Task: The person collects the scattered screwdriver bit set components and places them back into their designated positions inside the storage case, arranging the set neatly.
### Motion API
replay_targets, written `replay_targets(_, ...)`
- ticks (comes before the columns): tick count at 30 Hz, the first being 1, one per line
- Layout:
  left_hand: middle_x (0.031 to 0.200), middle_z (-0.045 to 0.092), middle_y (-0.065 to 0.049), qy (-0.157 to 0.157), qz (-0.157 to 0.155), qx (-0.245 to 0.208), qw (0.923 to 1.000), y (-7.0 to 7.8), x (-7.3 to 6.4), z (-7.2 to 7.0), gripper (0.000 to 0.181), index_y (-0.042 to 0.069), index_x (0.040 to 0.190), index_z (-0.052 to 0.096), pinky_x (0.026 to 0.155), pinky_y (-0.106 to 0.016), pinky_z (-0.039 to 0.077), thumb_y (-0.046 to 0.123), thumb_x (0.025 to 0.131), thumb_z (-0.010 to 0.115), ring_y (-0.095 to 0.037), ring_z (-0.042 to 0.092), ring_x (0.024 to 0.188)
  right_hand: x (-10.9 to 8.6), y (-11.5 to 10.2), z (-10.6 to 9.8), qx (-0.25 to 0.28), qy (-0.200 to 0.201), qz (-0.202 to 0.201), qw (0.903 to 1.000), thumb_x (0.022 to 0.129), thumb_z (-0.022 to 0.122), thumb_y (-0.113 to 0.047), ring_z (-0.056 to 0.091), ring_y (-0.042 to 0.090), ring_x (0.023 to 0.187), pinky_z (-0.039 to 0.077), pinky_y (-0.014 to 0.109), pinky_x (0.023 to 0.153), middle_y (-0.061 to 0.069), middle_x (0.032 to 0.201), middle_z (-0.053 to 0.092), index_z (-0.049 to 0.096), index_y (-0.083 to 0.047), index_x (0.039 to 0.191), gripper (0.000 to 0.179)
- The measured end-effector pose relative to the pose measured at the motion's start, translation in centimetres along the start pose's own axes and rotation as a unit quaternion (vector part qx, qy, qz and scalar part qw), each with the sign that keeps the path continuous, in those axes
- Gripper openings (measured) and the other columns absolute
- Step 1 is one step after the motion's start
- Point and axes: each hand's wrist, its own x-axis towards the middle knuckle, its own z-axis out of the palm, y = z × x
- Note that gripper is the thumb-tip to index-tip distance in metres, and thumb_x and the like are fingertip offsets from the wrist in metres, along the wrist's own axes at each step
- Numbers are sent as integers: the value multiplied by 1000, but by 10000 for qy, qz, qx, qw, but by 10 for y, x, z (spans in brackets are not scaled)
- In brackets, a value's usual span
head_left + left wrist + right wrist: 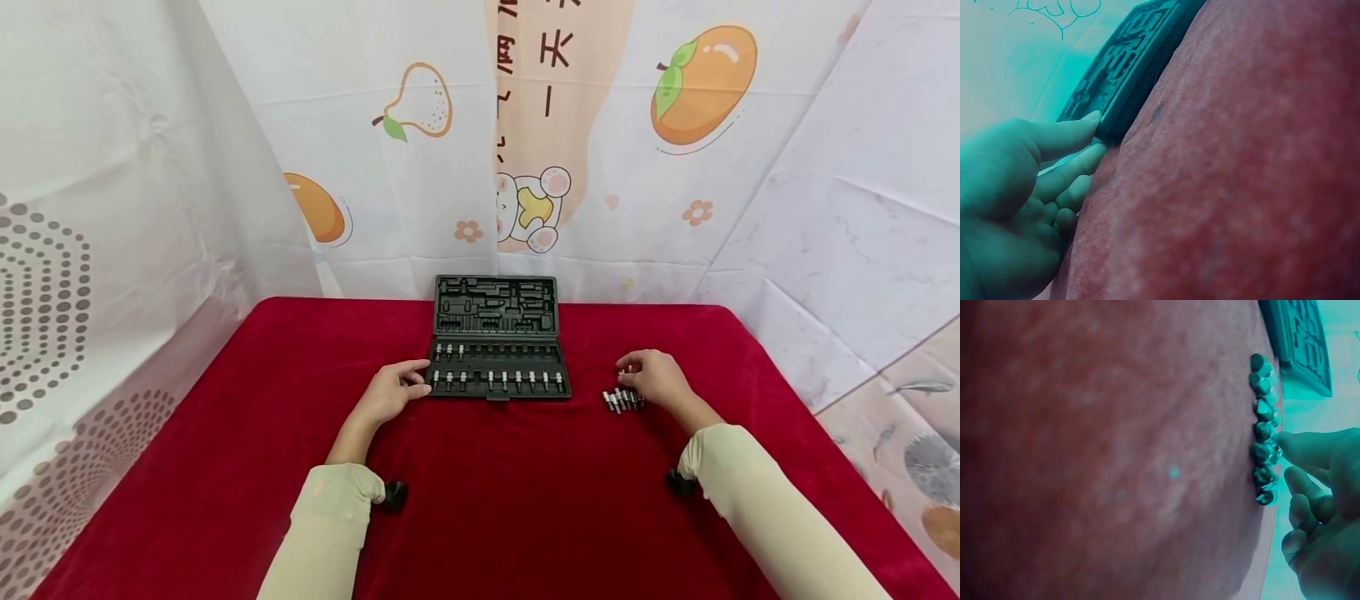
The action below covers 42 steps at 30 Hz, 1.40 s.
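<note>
At the left, the left hand [387,392] lies with thumb and forefinger out, touching the left edge of an open black case [517,364] on a red cloth [495,492]. Metal bits [519,382] sit in both its rows, some slots bare. Above, dark writing [556,50] on the curtain [330,50] reads "一" and "天"; a fold cuts the neighbouring column. Farther right, loose bits [617,402] lie side by side under the right hand [658,379], fingers bent; whether they grip one, I cannot tell.
</note>
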Motion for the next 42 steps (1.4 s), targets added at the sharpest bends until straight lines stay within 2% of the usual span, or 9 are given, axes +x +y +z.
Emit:
replay_targets(12, 96, 66, -9, 36, 64, 35, 10000, 1, 0, 0, 47, 0, 133, 58, 70, -31, 44, 2, 88, 69, -19, 54, 75, -1, 2, 1, -375, -95, 91, 9992, 87, 71, -17, 59, 25, 78, 48, 44, 71, 8, 85, 65, 72, 0, 106, 25)
replay_targets(17, 96, 66, -9, 43, 33, 20, 10000, 1, 1, 0, 47, 1, 134, 58, 71, -31, 44, 2, 88, 69, -19, 55, 76, -1, 3, 3, -288, 26, 143, 9995, 86, 73, -17, 56, 22, 71, 45, 40, 65, 4, 78, 61, 70, -5, 99, 18)
replay_targets(20, 96, 66, -9, 38, 19, 25, 10000, 0, 1, 0, 47, 1, 134, 58, 70, -31, 44, 2, 88, 69, -19, 55, 75, -1, 3, 5, -217, 128, 41, 9997, 85, 75, -16, 55, 20, 69, 45, 38, 63, 3, 77, 60, 68, -6, 95, 16)
replay_targets(27, 96, 66, -9, 10, 21, -12, 10000, -1, 2, 0, 47, 2, 134, 58, 69, -31, 44, 3, 89, 69, -19, 54, 75, 0, 4, 9, -140, 359, -239, 9990, 83, 76, -11, 63, 25, 76, 49, 44, 69, 3, 79, 68, 65, -4, 93, 16)
replay_targets(34, 96, 65, -8, 3, 25, 32, 10000, -3, 2, 0, 47, 2, 134, 58, 70, -31, 44, 4, 89, 69, -20, 54, 75, 1, 2, 14, -22, 596, -140, 9981, 82, 76, -9, 65, 28, 80, 48, 46, 72, 6, 82, 70, 66, -4, 94, 15)
replay_targets(42, 97, 66, -8, 10, 45, 31, 10000, -3, 2, 0, 47, 2, 134, 58, 70, -31, 44, 4, 89, 69, -19, 54, 74, 1, -12, 18, 299, 749, -91, 9967, 84, 75, -8, 64, 28, 81, 48, 47, 73, 7, 84, 70, 66, -4, 97, 16)
